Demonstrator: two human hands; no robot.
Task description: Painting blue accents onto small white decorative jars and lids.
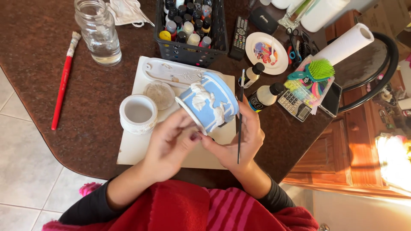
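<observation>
I see both hands closed on the blue pot [209,102], held tilted above the board [132,149]. My left hand [169,145] cups its base; my right hand [242,141] also pinches a thin brush [240,115]. A white cup [138,114] stands just left.

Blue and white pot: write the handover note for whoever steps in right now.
Left hand: cradles the blue and white pot, tilted, from below.
Right hand: steadies the pot and holds a thin brush upright between the fingers.
On the white board: a white round pot, unpainted, and a round lid.
Paint bottles stand right of the board; palette plate behind them; water jar and red brush lie left.
Done: blue on the held pot, relief figures left white.
Left: the white pot shows no colour.
</observation>
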